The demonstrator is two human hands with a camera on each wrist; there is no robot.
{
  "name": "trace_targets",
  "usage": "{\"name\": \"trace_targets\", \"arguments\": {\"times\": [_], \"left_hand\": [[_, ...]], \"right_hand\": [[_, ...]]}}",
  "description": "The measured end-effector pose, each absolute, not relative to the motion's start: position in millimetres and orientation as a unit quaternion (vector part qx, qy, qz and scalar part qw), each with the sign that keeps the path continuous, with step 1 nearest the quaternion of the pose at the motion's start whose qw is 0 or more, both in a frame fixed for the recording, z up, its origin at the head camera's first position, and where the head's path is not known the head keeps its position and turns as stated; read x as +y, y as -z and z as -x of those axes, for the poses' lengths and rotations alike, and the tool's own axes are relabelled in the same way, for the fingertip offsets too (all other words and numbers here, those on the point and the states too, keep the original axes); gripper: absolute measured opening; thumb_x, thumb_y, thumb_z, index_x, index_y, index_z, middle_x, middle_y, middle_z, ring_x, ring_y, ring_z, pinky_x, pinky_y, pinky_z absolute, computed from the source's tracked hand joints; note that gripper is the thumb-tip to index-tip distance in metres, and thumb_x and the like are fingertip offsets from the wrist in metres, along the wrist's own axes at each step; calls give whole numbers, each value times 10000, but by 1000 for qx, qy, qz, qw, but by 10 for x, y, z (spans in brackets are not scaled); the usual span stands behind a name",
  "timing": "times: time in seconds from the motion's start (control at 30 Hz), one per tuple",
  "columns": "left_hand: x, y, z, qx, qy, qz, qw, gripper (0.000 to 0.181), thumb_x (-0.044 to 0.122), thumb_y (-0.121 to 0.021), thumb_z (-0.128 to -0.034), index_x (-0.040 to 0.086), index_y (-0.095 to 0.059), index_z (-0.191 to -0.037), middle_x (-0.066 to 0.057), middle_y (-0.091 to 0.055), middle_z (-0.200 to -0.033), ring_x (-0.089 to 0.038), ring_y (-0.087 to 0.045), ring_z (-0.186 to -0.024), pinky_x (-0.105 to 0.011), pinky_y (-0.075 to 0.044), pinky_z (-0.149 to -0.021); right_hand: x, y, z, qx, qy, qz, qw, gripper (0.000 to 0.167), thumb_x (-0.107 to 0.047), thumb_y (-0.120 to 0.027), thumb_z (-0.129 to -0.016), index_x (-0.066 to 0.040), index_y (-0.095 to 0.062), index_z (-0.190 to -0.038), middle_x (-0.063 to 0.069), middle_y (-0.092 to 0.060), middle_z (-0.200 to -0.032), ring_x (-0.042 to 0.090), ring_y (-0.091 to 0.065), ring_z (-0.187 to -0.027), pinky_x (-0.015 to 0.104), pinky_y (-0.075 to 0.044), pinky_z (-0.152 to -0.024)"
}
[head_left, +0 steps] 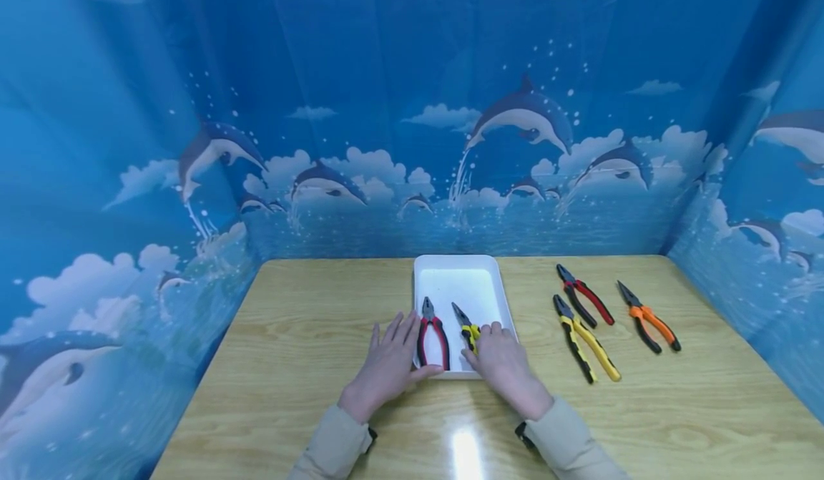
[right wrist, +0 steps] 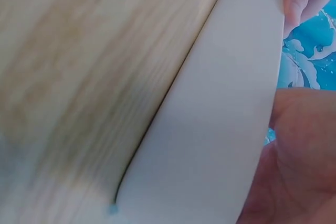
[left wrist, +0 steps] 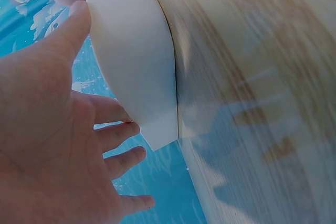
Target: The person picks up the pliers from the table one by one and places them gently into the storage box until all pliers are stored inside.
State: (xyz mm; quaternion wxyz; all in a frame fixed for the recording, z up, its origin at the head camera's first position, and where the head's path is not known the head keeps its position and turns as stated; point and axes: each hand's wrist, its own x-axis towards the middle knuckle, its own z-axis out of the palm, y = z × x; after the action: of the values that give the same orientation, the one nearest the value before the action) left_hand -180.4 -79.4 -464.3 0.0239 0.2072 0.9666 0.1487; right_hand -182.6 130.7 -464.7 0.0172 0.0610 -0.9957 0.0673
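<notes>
Your left hand (head_left: 389, 360) lay spread and unclenched at eight o'clock on the white tray (head_left: 453, 285), likely to steady it; your right hand (head_left: 505, 364), at four o'clock, gripped the yellow-black pliers (head_left: 471, 332) inside, seemingly to align them beside the red-black pliers (head_left: 428, 316).

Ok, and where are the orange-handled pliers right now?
In the head view, the orange-handled pliers lie at the right side of the wooden table, just right of the yellow-handled pair and red-handled pair outside the white tray.
</notes>
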Motion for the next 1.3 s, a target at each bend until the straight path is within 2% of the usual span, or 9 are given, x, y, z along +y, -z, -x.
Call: {"name": "trace_targets", "arguments": {"times": [0.37, 0.57, 0.67, 0.8, 1.0, 1.13, 1.3], "left_hand": [[-787, 4654, 1801, 966, -148, -210, 18, 958, 636, -609, -920, 7, -304, -1575, -172, -265, -1651, -407, -231, -1515, -695, -174, -1189], [-790, 4655, 1806, 966, -149, -212, 13, 959, 640, -603, -921, 4, -305, -1574, -175, -265, -1650, -411, -232, -1514, -697, -173, -1187], [-790, 4659, 1806, 966, -149, -211, 14, 960, 645, -599, -920, 5, -307, -1574, -176, -266, -1650, -412, -232, -1513, -696, -172, -1188], [-784, 4665, 1810, 966, -149, -210, 17, 961, 648, -599, -920, 11, -306, -1576, -174, -264, -1651, -412, -234, -1513, -697, -174, -1187], [-784, 4673, 1807, 965, -155, -211, 14, 965, 638, -613, -916, 4, -305, -1574, -180, -264, -1649, -415, -237, -1511, -696, -172, -1187], [-787, 4672, 1808, 964, -158, -211, 13, 965, 637, -612, -917, 1, -302, -1574, -181, -260, -1649, -418, -234, -1511, -696, -164, -1187], [-786, 4671, 1814, 965, -158, -209, 15, 970, 642, -614, -913, 6, -303, -1575, -179, -261, -1650, -421, -236, -1510, -695, -161, -1188]], "right_hand": [[1306, 4600, 1843, -992, -101, -74, -11, 620, -372, -780, -888, 114, -623, -1240, 152, -596, -947, 219, -566, -750, 369, -560, -688], [1281, 4597, 1849, -989, -126, -69, -23, 656, -368, -797, -874, 114, -607, -1276, 192, -618, -1029, 253, -612, -823, 396, -589, -740], [1271, 4601, 1850, -988, -136, -74, -24, 660, -360, -799, -871, 97, -599, -1304, 187, -618, -1050, 239, -607, -823, 375, -585, -722], [1261, 4608, 1854, -984, -144, -99, -20, 641, -345, -789, -880, 68, -597, -1331, 171, -618, -1059, 214, -595, -817, 347, -568, -697], [1262, 4616, 1842, -980, -152, -125, -20, 588, -314, -764, -908, 49, -600, -1341, 180, -628, -1098, 256, -618, -885, 387, -578, -750], [1276, 4622, 1844, -980, -146, -135, 8, 552, -305, -755, -917, 32, -614, -1331, 188, -640, -1115, 286, -632, -913, 406, -582, -763], [1288, 4591, 1866, -977, -131, -144, 90, 430, -282, -756, -924, -49, -676, -1277, 142, -661, -1095, 273, -640, -924, 395, -585, -761]]}}
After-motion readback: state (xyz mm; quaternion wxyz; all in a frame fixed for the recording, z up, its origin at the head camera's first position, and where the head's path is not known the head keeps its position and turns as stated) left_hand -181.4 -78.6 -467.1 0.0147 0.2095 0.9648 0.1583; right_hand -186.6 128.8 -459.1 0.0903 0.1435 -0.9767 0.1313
